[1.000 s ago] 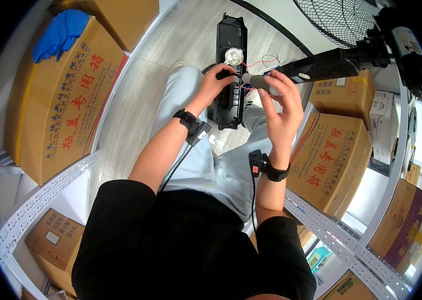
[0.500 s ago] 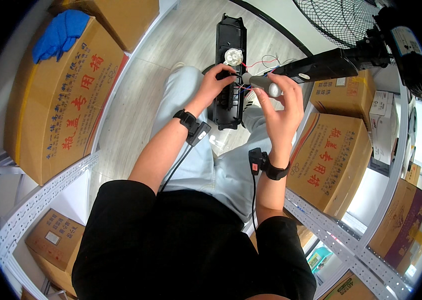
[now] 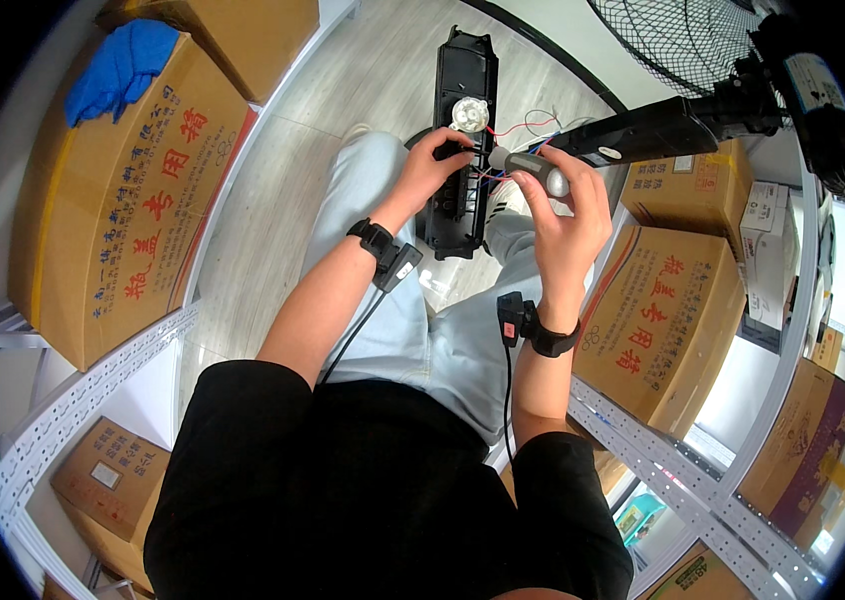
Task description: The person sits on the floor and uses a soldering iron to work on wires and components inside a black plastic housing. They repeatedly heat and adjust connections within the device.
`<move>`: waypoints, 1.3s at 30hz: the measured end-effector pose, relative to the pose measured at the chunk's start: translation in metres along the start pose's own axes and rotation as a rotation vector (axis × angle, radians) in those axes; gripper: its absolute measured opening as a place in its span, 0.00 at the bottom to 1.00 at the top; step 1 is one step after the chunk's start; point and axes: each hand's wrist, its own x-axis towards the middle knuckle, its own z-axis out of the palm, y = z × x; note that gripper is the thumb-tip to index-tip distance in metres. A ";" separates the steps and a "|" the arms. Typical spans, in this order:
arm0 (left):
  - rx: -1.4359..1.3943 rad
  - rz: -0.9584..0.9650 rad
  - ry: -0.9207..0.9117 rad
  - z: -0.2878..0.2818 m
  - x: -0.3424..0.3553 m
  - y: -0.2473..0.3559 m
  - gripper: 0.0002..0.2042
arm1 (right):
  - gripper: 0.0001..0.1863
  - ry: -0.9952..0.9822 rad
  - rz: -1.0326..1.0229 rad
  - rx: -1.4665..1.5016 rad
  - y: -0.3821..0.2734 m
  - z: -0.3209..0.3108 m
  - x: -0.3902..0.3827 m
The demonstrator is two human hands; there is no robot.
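A long black plastic housing [image 3: 465, 65] stretches away from me between my knees, with a round whitish part [image 3: 469, 114] set in it. My left hand [image 3: 425, 178] is over its left edge, thumb and fingertips pinched together near the middle; what they hold is too small and dark to make out. My right hand [image 3: 575, 205] grips a screwdriver [image 3: 528, 166] by its thick grey handle, on the housing's right side. The handle's narrow end points left toward my left fingertips; its tip is hard to see. Thin coloured wires [image 3: 518, 128] run around the handle and off to the right.
A black fan column [image 3: 643, 132] and wire fan guard [image 3: 683, 45] stand at the far right. Cardboard boxes [image 3: 143, 215] on metal shelving [image 3: 93, 395] flank me on both sides. A blue cloth [image 3: 123, 65] lies on a left box.
The screwdriver handle has turned and tilted slightly, with my right hand shifting a little to the right. The housing's far end has moved slightly right. My left hand is nearly still.
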 end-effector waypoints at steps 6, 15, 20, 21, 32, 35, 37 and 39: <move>0.038 0.026 -0.011 -0.003 0.001 -0.004 0.09 | 0.22 -0.101 0.050 0.132 -0.011 -0.007 -0.001; 0.003 0.010 -0.027 -0.001 0.000 -0.002 0.08 | 0.20 -0.094 -0.010 0.034 -0.006 -0.005 -0.001; 0.040 0.028 -0.012 -0.002 0.000 -0.003 0.09 | 0.20 -0.021 0.039 -0.004 -0.002 -0.001 -0.001; 0.041 0.031 -0.012 -0.002 0.000 -0.002 0.09 | 0.20 -0.024 0.059 0.039 -0.003 -0.001 -0.001; -0.047 -0.035 -0.004 -0.002 0.000 -0.004 0.09 | 0.19 -0.118 0.067 0.289 -0.007 -0.003 -0.004; -0.027 -0.006 -0.014 -0.002 0.001 -0.006 0.10 | 0.19 -0.062 0.070 0.284 -0.003 0.001 -0.005; 0.000 0.002 -0.020 -0.001 0.001 -0.006 0.10 | 0.19 -0.027 0.043 0.170 -0.004 0.000 -0.003; 0.036 -0.006 -0.024 -0.001 0.000 -0.003 0.10 | 0.20 0.000 0.042 0.086 -0.004 -0.001 -0.003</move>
